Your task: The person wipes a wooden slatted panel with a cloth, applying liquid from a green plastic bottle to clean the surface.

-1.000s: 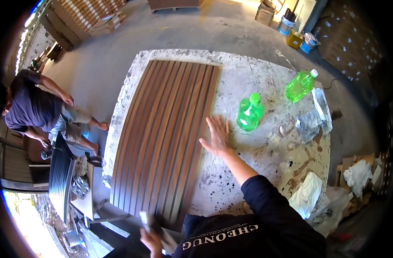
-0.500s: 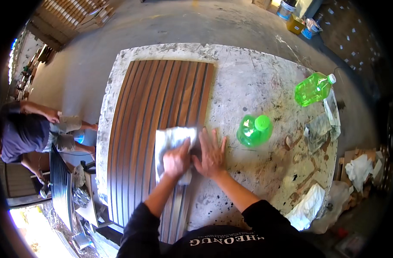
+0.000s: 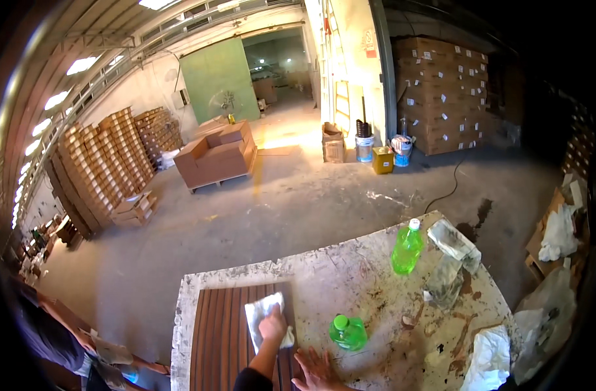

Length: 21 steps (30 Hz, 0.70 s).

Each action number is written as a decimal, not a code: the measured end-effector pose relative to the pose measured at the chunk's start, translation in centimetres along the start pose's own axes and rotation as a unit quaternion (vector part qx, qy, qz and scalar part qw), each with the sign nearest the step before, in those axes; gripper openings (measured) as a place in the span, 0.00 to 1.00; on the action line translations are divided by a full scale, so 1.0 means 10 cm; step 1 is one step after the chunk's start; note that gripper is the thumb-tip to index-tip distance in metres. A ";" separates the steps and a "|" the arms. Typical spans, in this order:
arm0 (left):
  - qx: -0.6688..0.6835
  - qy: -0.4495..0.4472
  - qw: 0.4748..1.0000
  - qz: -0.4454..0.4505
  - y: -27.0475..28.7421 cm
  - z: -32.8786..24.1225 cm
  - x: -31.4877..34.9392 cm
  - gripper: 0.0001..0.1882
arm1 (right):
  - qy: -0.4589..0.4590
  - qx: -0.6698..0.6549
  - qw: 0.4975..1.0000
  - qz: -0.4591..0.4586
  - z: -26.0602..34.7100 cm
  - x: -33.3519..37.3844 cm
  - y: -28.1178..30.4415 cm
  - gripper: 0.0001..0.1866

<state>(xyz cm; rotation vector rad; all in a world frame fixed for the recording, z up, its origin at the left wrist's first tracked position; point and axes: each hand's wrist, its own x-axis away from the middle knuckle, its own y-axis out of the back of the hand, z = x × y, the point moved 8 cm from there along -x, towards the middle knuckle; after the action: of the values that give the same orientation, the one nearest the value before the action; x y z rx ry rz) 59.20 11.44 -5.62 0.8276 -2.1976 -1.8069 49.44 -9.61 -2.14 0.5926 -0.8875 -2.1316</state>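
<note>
A brown slatted wood panel (image 3: 221, 332) lies on the paint-spotted white table (image 3: 340, 264). My left hand (image 3: 272, 324) presses a folded white cloth (image 3: 255, 313) onto the panel's slats, its fingers bent over the cloth. Lower down, my right hand (image 3: 315, 370) rests with fingers spread at the panel's right edge; the picture's lower rim cuts it off. Right of the panel, close to my right hand, stands a green plastic bottle (image 3: 351, 335) with a green cap. Another bottle of green liquid (image 3: 407, 253), white-capped, is farther back on the table.
Crumpled clear plastic (image 3: 445, 287) and a white bag (image 3: 490, 358) lie along the table's right side. At the left a person (image 3: 57, 332) is partly in view. Stacked boxes (image 3: 115, 163), a yellow can (image 3: 383, 160) and buckets (image 3: 364, 148) stand on the floor beyond.
My view has tipped up, so more of the room shows. The cloth under my left hand has slid toward the panel's far end. My right hand stays spread by the panel's right edge.
</note>
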 end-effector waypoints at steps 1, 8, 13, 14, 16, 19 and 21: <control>0.005 -0.008 1.000 0.017 0.08 -0.03 0.27 0.22 | -0.019 0.005 1.000 0.007 -0.04 0.01 0.01 0.45; -0.512 -0.272 0.757 -0.302 -0.01 0.33 2.86 0.28 | 0.031 -0.024 0.997 -0.073 -0.03 0.04 -0.09 0.45; -0.129 -0.222 0.960 -0.114 0.33 0.38 2.46 0.22 | 0.011 0.035 0.999 -0.014 -0.02 0.02 -0.14 0.42; -0.022 -0.196 0.978 -0.062 0.34 0.36 2.33 0.21 | 0.013 0.036 0.999 -0.011 -0.01 0.00 -0.14 0.42; 0.021 -0.087 0.994 -0.056 0.36 0.35 1.86 0.26 | -0.020 0.042 0.998 0.045 0.01 0.00 -0.11 0.42; 0.002 -0.041 0.998 0.047 0.27 -0.07 0.82 0.23 | -0.038 0.035 0.997 0.061 -0.13 0.02 0.04 0.42; -0.010 -0.036 0.999 0.036 0.19 -0.13 0.23 0.22 | -0.027 0.035 0.997 0.068 -0.17 -0.03 0.02 0.43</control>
<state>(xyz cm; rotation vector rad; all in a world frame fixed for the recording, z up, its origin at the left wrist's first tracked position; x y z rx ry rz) 57.36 9.34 -3.96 0.6816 -2.2179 -1.8494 50.83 -10.12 -3.11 0.4974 -1.0066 -2.0081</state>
